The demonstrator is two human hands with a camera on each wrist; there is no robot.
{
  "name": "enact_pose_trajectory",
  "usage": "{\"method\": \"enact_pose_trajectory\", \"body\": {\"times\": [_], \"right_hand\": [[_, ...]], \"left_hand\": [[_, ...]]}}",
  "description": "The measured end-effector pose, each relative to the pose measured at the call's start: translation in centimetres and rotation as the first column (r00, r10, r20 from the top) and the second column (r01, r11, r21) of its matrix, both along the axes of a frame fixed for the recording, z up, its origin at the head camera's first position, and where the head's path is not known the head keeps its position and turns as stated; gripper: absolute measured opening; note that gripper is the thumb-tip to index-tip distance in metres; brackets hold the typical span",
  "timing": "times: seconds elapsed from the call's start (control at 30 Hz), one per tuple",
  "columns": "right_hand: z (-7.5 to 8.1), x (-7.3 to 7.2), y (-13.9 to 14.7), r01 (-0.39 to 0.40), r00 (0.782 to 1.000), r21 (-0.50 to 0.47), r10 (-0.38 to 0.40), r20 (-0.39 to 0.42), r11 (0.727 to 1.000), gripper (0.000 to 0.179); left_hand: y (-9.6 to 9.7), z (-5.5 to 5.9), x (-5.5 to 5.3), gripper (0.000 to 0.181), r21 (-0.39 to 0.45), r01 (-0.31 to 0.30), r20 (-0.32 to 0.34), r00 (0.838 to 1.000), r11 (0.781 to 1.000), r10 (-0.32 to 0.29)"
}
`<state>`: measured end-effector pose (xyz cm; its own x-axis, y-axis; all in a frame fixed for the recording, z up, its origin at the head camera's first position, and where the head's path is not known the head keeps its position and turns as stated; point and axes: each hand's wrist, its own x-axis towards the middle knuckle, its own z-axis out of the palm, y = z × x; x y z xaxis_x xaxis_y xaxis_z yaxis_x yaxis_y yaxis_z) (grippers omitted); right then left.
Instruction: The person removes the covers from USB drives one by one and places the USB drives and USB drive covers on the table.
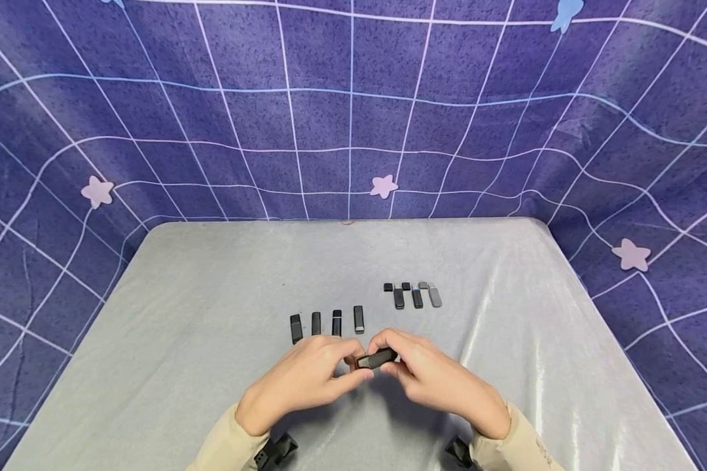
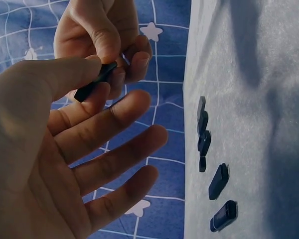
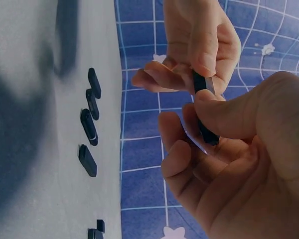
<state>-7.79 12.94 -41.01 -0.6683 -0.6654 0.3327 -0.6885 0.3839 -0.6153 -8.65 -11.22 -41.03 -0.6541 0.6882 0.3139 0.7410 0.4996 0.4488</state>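
Between my two hands is a black USB flash drive (image 1: pixel 381 358), held above the table. My left hand (image 1: pixel 312 374) pinches its left end between thumb and index finger; in the left wrist view the other fingers of that left hand (image 2: pixel 89 144) are spread. The right hand (image 1: pixel 436 376) pinches the drive's other end with thumb and fingers. A silvery section of the flash drive (image 3: pixel 209 85) shows between the hands in the right wrist view. Fingers hide part of it, so I cannot tell whether the cap is on.
Several dark flash drives, one of them a black drive (image 1: pixel 359 319), lie in a row beyond my hands. Farther right lie three drives, including a grey drive (image 1: pixel 435 296), with small caps such as a black cap (image 1: pixel 388 287) beside them. A grey cloth (image 1: pixel 212 275) covers the table.
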Motion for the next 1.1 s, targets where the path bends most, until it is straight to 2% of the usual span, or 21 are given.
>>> {"method": "enact_pose_trajectory", "body": {"times": [0.17,0.27,0.43,0.57,0.7,0.9,1.0,1.1], "right_hand": [[-0.01,-0.08,0.03,-0.022,0.999,0.001,0.022,0.032,1.000,0.032],[0.06,-0.14,0.05,-0.039,0.998,-0.009,0.039,0.050,0.999,0.025],[0.16,-0.17,0.10,-0.062,0.996,-0.020,0.063,0.068,0.998,0.011],[0.15,-0.14,0.19,-0.066,0.990,-0.026,0.068,0.121,0.998,0.011],[0.07,-0.26,0.28,-0.065,0.988,-0.034,0.069,0.141,0.997,0.011],[0.10,-0.52,0.39,-0.089,0.990,-0.012,0.089,0.108,0.996,0.022],[0.06,-0.67,0.35,-0.110,0.992,-0.006,0.110,0.068,0.994,0.028],[-0.04,-0.73,0.27,-0.116,0.993,0.005,0.116,0.022,0.993,0.027]], "left_hand": [[0.12,-0.07,-0.14,0.016,0.025,0.036,-0.051,0.998,0.999,-0.035],[0.17,-0.03,-0.22,0.020,0.044,0.031,-0.089,0.996,0.999,-0.027],[0.07,0.13,-0.27,0.022,0.037,0.002,-0.077,0.997,0.999,0.001],[0.08,0.12,-0.30,0.020,0.006,0.030,-0.081,0.996,1.000,-0.029],[0.24,0.09,-0.41,0.021,-0.004,0.058,-0.116,0.992,0.998,-0.058],[0.39,0.24,-0.33,0.024,-0.005,0.059,-0.102,0.993,0.998,-0.059],[0.56,0.22,-0.22,0.024,-0.012,0.076,-0.111,0.991,0.997,-0.077],[0.72,0.22,-0.14,0.022,-0.033,0.077,-0.105,0.991,0.997,-0.080]]}}
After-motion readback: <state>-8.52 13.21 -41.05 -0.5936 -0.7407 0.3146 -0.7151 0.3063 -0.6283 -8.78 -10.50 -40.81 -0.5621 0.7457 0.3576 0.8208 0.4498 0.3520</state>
